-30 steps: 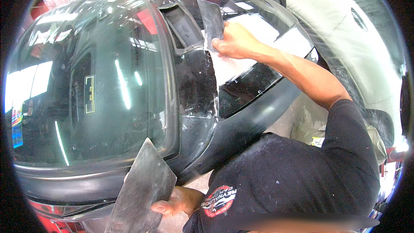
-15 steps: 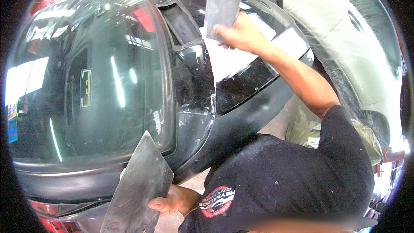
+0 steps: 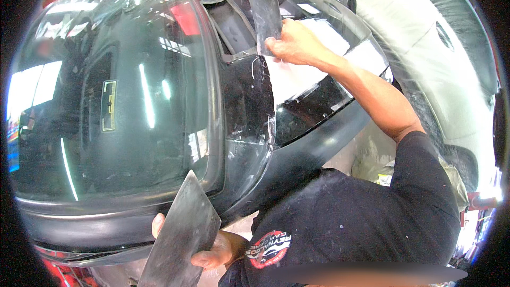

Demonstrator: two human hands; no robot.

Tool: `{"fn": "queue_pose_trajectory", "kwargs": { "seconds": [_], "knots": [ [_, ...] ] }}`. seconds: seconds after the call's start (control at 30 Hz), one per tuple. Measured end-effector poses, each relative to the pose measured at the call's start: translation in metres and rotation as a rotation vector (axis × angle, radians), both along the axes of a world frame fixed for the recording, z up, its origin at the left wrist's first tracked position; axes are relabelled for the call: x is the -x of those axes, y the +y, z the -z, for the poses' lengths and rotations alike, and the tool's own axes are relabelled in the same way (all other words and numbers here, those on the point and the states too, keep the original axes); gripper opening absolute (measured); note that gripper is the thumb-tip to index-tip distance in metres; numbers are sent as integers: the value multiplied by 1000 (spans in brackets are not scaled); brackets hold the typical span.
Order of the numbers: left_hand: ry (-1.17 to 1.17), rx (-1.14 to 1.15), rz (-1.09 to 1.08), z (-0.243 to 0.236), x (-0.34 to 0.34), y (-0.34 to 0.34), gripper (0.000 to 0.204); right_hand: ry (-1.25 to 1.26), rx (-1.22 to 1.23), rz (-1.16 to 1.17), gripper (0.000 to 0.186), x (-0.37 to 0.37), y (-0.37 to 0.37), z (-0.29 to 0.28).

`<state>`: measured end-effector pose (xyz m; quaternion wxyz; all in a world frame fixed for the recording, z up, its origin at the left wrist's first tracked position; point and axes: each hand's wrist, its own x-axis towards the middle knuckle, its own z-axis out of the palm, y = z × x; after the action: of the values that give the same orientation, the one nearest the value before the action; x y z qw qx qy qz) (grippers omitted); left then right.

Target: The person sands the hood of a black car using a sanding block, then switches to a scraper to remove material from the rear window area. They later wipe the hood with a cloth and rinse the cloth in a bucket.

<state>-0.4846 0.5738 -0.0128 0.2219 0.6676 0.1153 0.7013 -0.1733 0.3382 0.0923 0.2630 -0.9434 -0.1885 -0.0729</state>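
Observation:
My left hand (image 3: 220, 252) grips a large flat grey metal plate (image 3: 186, 228), thumb on its near face and fingertips showing past its far edge. The plate is tilted, with one corner pointing up and its lower end cut off by the frame. Farther off, my right hand (image 3: 297, 44) is closed around a smaller rectangular grey spreader blade (image 3: 265, 21). The blade stands over the black car body (image 3: 244, 93), beside a framed recess (image 3: 232, 27). Whether its lower edge touches the body cannot be told. A bright white patch (image 3: 305, 77) lies below that hand.
A big dark, reflective car window (image 3: 143, 106) fills the left side. A dusty pale grey car body (image 3: 414, 37) stands at the right. My black shirt (image 3: 350, 223) takes up the lower right. A reddish bar (image 3: 482, 202) shows at the right rim.
My right hand has drawn the blade slightly nearer and turned it, beside the recess. The left plate has shifted a little right and down, uncovering fingertips. The view has shifted slightly.

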Motion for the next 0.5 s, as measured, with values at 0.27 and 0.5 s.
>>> {"fn": "queue_pose_trajectory", "kwargs": {
  "seconds": [0.27,0.5],
  "knots": [
    [6,83,9,5,6,5,72,23,109,-114,31,51,1,-13],
    [-40,72,115,-8,0,0,69,153,-100,-90,28,65,-7,-5]
  ]
}}
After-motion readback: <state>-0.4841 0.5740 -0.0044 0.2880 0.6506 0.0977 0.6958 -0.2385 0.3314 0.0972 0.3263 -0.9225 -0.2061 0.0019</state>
